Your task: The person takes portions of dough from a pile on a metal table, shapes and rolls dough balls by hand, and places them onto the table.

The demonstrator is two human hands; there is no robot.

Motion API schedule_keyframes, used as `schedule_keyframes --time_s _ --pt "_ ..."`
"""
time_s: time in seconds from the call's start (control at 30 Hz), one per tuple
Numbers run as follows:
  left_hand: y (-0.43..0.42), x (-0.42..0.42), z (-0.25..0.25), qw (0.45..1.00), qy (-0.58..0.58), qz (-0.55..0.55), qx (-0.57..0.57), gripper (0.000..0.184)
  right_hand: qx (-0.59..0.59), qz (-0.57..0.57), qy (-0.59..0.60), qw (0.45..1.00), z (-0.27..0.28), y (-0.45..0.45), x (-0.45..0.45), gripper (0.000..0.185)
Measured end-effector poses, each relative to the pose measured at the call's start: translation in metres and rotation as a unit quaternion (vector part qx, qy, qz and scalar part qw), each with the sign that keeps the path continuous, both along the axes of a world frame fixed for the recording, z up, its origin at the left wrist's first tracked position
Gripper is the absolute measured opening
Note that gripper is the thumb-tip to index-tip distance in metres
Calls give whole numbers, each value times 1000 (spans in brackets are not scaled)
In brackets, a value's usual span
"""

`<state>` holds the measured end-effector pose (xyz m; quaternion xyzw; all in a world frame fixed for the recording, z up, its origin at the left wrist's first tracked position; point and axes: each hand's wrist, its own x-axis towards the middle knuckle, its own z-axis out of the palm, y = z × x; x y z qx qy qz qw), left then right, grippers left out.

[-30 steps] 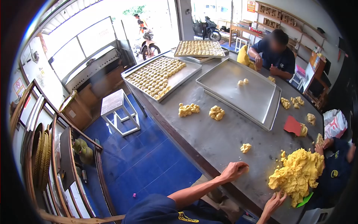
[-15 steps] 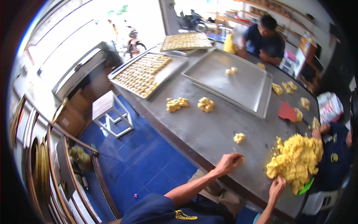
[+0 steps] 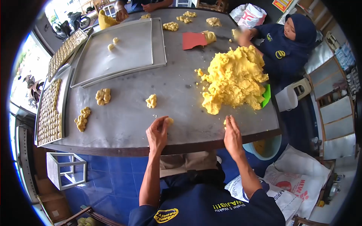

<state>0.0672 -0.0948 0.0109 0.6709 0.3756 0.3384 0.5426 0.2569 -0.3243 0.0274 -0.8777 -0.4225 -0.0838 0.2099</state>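
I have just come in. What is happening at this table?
A person is at the table. The left hand holds a small dough piece; the right hand, with a bit of dough, is close to the big heap. Two balls lie in the big tray. Another person is beyond the heap, to the right.

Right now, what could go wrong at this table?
The green object sits near the right edge of the table, beside the dough mound; shifting the mound could push it off. The left hand pinches a small dough piece close to the front edge, so a slip might drop it.
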Motion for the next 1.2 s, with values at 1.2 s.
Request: schedule_keyframes --time_s 1.2 --pt "-21 41 -6 967 125 -138 173 23 226 202 346 888 31 94 -53 29"
